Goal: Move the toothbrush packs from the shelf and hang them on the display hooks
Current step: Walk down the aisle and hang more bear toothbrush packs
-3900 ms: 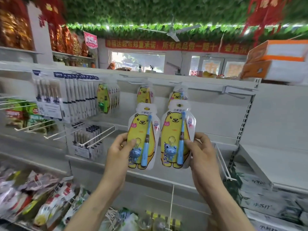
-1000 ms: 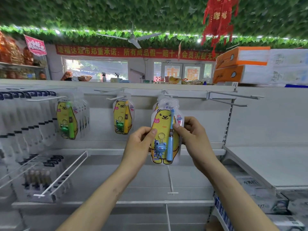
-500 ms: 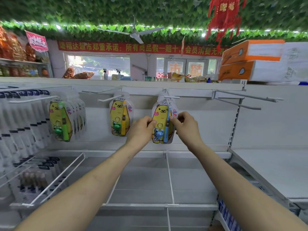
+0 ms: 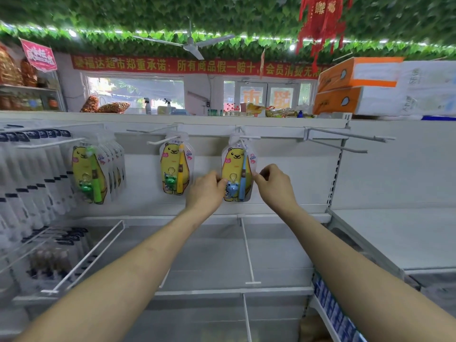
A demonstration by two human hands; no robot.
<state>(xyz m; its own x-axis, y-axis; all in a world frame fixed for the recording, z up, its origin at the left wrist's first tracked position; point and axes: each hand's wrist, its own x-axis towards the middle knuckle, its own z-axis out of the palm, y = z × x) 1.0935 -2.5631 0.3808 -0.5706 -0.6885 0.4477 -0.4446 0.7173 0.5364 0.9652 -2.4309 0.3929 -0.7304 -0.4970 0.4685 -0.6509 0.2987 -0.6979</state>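
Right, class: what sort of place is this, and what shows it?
Probably a small supermarket: toothbrush packs hang on display hooks, white shop shelving stands below, and a red banner runs above the windows behind.

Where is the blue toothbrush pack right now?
Centre of the head view: the blue pack hangs on a hook, right of the yellow pack, with the left hand and right hand pinching its edges.

A small supermarket aisle: white metal shelving (image 4: 394,233) with display hooks (image 4: 345,138) holding carded toothbrush packs (image 4: 175,166), tissue boxes (image 4: 357,85) stacked on top, a red banner (image 4: 172,66) of Chinese lettering above glass doors (image 4: 269,97).
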